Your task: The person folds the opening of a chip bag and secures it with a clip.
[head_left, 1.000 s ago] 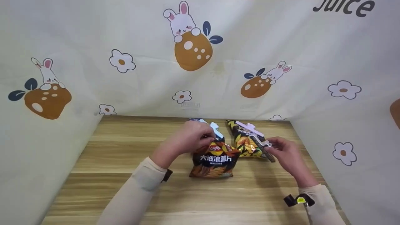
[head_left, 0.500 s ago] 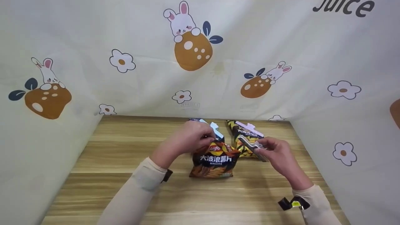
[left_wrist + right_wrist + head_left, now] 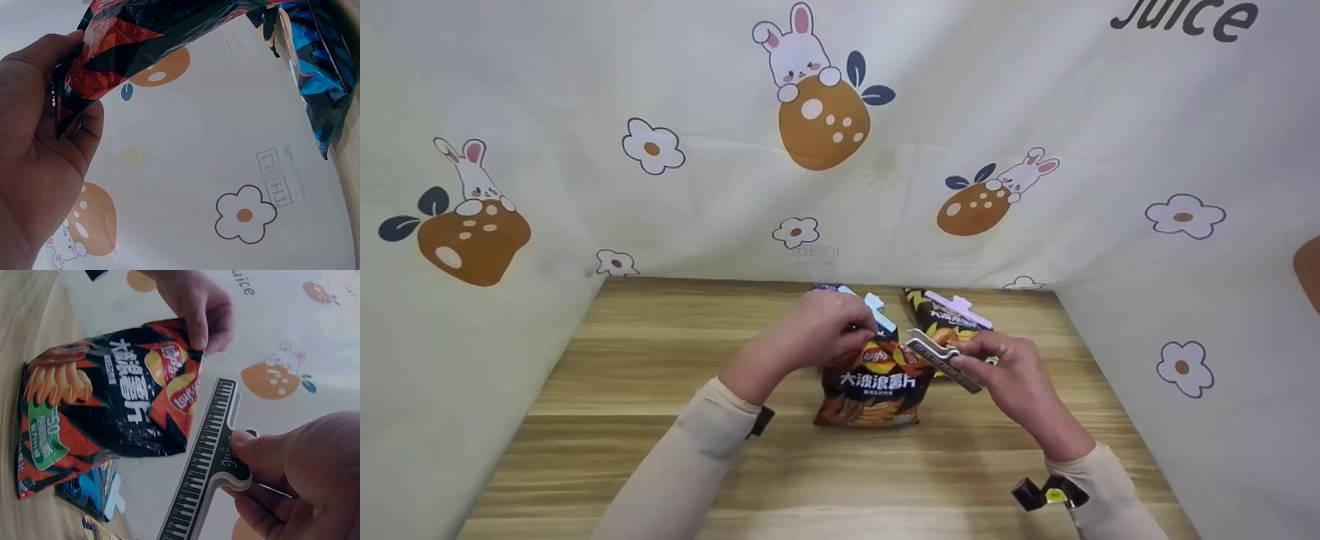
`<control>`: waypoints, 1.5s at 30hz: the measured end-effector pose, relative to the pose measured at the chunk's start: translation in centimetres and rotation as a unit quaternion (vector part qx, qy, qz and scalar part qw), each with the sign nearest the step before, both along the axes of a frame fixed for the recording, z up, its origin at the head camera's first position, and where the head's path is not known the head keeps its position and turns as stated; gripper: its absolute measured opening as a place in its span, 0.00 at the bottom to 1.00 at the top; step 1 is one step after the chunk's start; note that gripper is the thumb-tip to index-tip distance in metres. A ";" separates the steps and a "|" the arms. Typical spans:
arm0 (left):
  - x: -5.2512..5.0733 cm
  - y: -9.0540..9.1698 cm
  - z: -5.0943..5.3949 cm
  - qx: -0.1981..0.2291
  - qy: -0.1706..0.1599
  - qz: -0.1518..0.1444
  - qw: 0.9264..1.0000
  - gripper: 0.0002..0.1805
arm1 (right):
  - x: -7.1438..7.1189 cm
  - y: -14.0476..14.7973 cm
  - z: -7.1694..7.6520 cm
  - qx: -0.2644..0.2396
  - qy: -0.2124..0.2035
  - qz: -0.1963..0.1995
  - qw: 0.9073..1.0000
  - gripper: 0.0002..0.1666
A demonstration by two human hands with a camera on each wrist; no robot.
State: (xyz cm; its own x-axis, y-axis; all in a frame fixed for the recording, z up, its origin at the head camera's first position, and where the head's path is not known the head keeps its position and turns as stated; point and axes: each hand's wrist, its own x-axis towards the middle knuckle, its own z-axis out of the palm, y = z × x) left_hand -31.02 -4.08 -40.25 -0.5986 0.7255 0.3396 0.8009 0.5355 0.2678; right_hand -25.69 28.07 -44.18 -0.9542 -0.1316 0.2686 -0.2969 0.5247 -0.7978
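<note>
My left hand (image 3: pixel 832 326) pinches the top corner of a red and black chip bag (image 3: pixel 874 390), which stands upright on the table. In the left wrist view the bag's crimped edge (image 3: pixel 57 107) lies between thumb and fingers. My right hand (image 3: pixel 1009 367) pinches the handle of a long bag clip (image 3: pixel 945 364), black with a piano-key pattern, as the right wrist view shows (image 3: pixel 202 461). The clip is beside the bag's upper right edge. In the right wrist view a gap shows between clip and bag, and its jaws look closed or nearly so.
Behind stand a blue chip bag (image 3: pixel 320 73) with a light blue clip (image 3: pixel 877 307) and a yellow and black chip bag (image 3: pixel 919 307) with a pink clip (image 3: pixel 960 309). A printed cloth (image 3: pixel 720 210) encloses the wooden table (image 3: pixel 660 442) at the back and sides.
My right hand has moved left with the piano-key clip, from over the yellow bag to beside the red and black bag. The left hand and its bag have stayed in place.
</note>
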 end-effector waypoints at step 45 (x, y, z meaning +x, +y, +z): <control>-0.1 0.0 -0.2 0.024 -0.028 0.002 0.999 0.05 | -1.2 -2.9 -1.8 -0.034 0.005 0.078 0.996 0.12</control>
State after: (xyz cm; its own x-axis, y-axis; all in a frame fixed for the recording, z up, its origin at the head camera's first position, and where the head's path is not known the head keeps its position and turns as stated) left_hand -31.12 -4.08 -40.47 -0.6204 0.7069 0.3396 0.7819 0.5244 0.3370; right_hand -26.87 25.17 -45.95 -0.9209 -0.2600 0.2903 -0.3782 0.4170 -0.8264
